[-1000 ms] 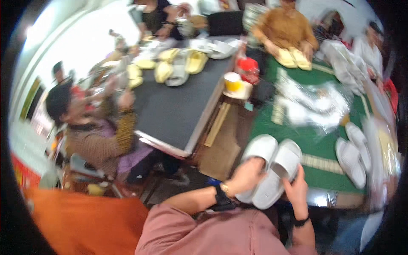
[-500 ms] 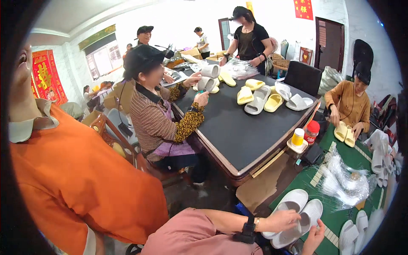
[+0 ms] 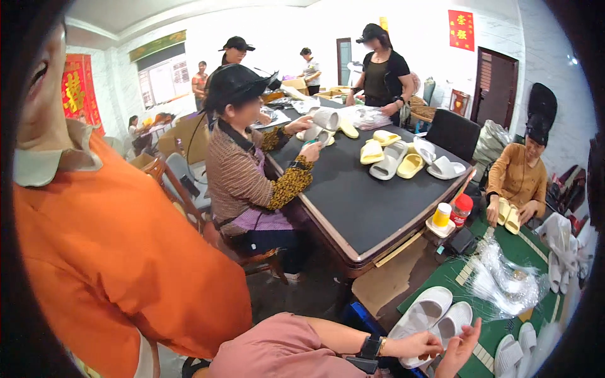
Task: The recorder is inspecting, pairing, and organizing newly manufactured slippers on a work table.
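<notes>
A pair of pale grey slippers lies in front of me on the green table: the left slipper (image 3: 430, 301) and the right slipper (image 3: 455, 317). Over the near part of this pair is my left hand (image 3: 416, 345), its fingers curled together; whatever they hold, if anything, is too small to make out. My right hand (image 3: 461, 350) is raised just beside it, fingers stretched and apart, with nothing visible in it. A black band circles my left wrist. Beyond the slippers spreads a loose heap of thin clear plastic strands (image 3: 504, 277).
Another grey slipper pair (image 3: 508, 356) stands at the right. Across the green table (image 3: 532, 252), a co-worker (image 3: 520, 173) handles yellow slippers (image 3: 508, 215). More slippers lie on the dark table (image 3: 353, 208), with a co-worker (image 3: 252, 164) seated at it. A person in orange (image 3: 126, 252) stands close on my left.
The view has shifted slightly, so the scene sits differently in the picture. My left hand has curled its fingers more, and my right hand has come nearer to it, fingers straighter.
</notes>
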The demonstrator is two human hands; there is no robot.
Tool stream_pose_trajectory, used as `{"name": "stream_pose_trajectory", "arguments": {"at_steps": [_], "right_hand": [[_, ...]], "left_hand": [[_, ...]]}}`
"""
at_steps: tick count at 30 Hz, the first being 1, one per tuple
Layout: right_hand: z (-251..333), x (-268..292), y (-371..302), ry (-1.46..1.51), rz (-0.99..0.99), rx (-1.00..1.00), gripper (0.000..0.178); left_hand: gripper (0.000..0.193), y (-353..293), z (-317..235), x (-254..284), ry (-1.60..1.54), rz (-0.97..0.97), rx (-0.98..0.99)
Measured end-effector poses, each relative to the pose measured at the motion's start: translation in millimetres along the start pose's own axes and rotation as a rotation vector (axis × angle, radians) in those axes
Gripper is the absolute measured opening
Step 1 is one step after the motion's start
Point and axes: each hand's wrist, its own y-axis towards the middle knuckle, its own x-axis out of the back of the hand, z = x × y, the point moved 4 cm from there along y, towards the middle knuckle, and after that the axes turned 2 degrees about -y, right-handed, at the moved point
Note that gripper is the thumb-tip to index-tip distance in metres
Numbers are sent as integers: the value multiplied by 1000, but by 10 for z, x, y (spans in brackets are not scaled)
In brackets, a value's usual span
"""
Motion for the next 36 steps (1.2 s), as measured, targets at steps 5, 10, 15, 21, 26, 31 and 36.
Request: {"name": "stream_pose_trajectory", "arguments": {"at_steps": [5, 10, 15, 21, 26, 31, 36], "right_hand": [[-227, 167, -189, -230, 341, -626, 36], [-446, 88, -625, -260, 556, -740, 23], [-283, 271, -459, -409, 362, -409, 16], [-38, 130, -500, -474, 352, -243, 4], [-37, -83, -663, -495, 484, -287, 7], [-23, -60, -780, -551, 480, -356, 6], [26, 95, -757, -637, 413, -342, 5]], "left_hand": [[28, -36, -408, 301, -162, -58, -64], [29, -87, -641, 517, -174, -130, 2], [27, -135, -687, 717, -50, -308, 30], [30, -164, -435, 778, 112, -313, 180], [32, -181, -337, 835, 496, -287, 303], [35, -169, -294, 863, 643, -160, 376], [35, -112, -311, 835, 706, -44, 295]]}}
